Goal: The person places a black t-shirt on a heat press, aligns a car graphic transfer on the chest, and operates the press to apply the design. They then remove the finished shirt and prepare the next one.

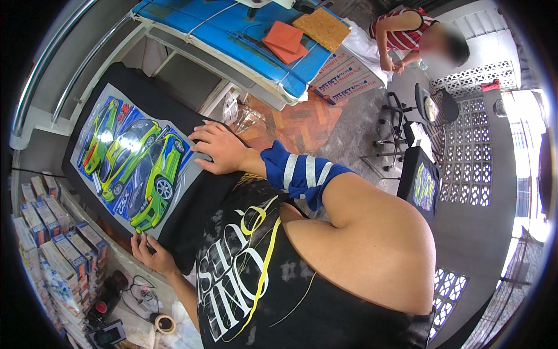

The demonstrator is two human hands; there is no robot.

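Observation:
A glossy sheet printed with green cars (131, 157) lies on black fabric (174, 221) at the left. My right hand (218, 148) rests over the sheet's right edge, fingers spread and slightly bent. My left hand (151, 253) is at the sheet's bottom corner, fingertips touching the edge, fingers apart and loosely curled. A bunched blue sleeve with pale stripes (302, 174) is around my right forearm.
A blue-topped machine (209, 26) holds orange pads (285, 41). Stacked small boxes (64, 244), cables and tape (165, 324) fill the lower left. A person in striped red (401, 41) is near a large carton (343, 72), chairs (430, 104) and another printed black item (421, 183).

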